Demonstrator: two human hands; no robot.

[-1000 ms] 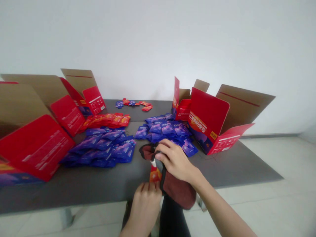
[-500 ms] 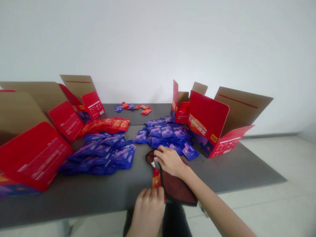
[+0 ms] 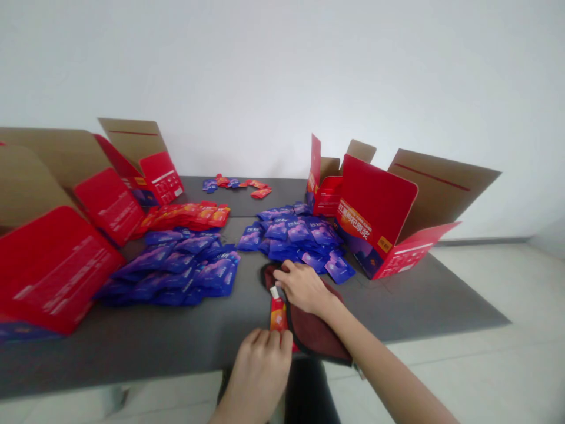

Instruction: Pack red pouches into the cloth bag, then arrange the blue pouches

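Right hand gripping a maroon cloth pad beside a red-and-orange sachet

The right hand (image 3: 305, 288) is curling half closed over the maroon cloth pad (image 3: 315, 333), its bent fingers taking hold near the white tag (image 3: 274, 292). The left hand (image 3: 265, 365) is folding into a loose fist over the near end of the red-and-orange sachet (image 3: 278, 316); whether it is pinching or only pressing, I cannot tell. It is probably steadying the sachet against the table (image 3: 397, 306), while the right is likely keeping the black-edged cloth spread.

The cloth is lying under the right hand, its long axis slanting: the narrow end is pointing away and leftward, the broad end toward the person, rightward. The sachet is running nearly straight away from the left fist toward the tag. Heaps of blue-purple sachets (image 3: 185, 268) are lying beyond both hands, and a red carton (image 3: 375, 206) is standing beyond and right of the right hand.
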